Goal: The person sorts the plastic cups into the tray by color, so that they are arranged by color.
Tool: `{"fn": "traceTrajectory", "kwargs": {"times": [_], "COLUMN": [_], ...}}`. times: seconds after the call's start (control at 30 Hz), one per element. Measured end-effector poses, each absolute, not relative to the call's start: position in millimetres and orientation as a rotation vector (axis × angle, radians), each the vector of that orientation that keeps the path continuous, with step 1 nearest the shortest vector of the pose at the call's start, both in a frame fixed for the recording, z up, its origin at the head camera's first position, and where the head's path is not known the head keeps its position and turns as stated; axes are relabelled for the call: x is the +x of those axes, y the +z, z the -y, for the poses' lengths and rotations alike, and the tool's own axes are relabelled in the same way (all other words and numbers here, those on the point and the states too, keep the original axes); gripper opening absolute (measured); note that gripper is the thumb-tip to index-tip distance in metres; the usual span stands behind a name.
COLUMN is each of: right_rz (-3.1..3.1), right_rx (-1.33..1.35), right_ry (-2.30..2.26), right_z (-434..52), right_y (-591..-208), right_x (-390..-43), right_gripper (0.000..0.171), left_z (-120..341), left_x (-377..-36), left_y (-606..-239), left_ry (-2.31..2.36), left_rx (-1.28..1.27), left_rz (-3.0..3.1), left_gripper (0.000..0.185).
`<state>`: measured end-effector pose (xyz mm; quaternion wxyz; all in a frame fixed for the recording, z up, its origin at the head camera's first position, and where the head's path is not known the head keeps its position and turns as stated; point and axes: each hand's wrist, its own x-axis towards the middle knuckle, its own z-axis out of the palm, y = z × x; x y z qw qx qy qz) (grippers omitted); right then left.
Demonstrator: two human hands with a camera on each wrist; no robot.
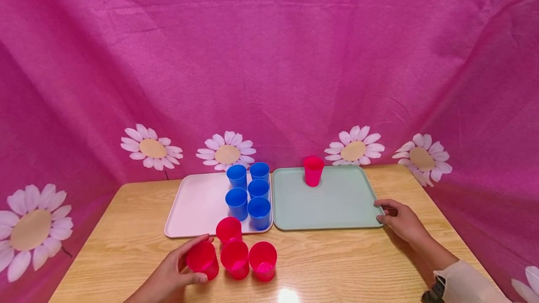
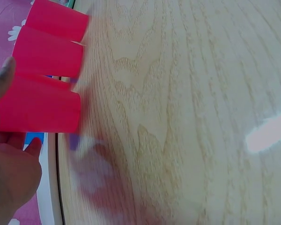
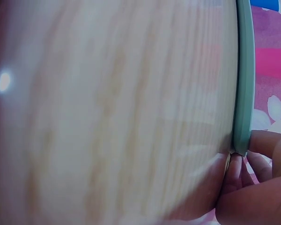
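Wooden table [image 1: 337, 261]: pink tray [image 1: 198, 205] holds five blue cups [image 1: 249, 195].

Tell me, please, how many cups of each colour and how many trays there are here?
Blue cups: 5
Red cups: 5
Trays: 2
Total: 12

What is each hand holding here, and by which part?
The left hand grips the leftmost red cup around its side wall. The right hand holds the green tray at its near right corner edge.
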<state>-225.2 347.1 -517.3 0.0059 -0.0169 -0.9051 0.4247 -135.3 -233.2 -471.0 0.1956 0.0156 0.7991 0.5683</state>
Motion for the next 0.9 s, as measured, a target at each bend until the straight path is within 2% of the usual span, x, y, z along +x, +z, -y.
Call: {"fn": "traceTrajectory", "kwargs": {"times": [0.33, 0.47, 0.9], "right_rz": [2.851, 2.854, 2.853], "right_rx": [-0.065, -0.07, -0.079], "right_ry": [1.322, 1.322, 1.336], "right_z": [-346.2, -346.1, -345.6], "right_y": [-514.3, -514.1, -513.6], "right_x": [-224.2, -224.3, -223.7], "right_gripper": [0.04, 0.04, 0.04], "left_z": [233.6, 237.6, 255.2], "left_x": [-132.7, -133.3, -151.6], "left_y": [-470.1, -464.2, -414.9], "left_ry": [1.584, 1.594, 1.621], "left_rx": [-0.01, 0.012, 0.351], "left_rz": [-2.286, -2.273, -2.443], "left_gripper": [0.089, 0.082, 0.068]}}
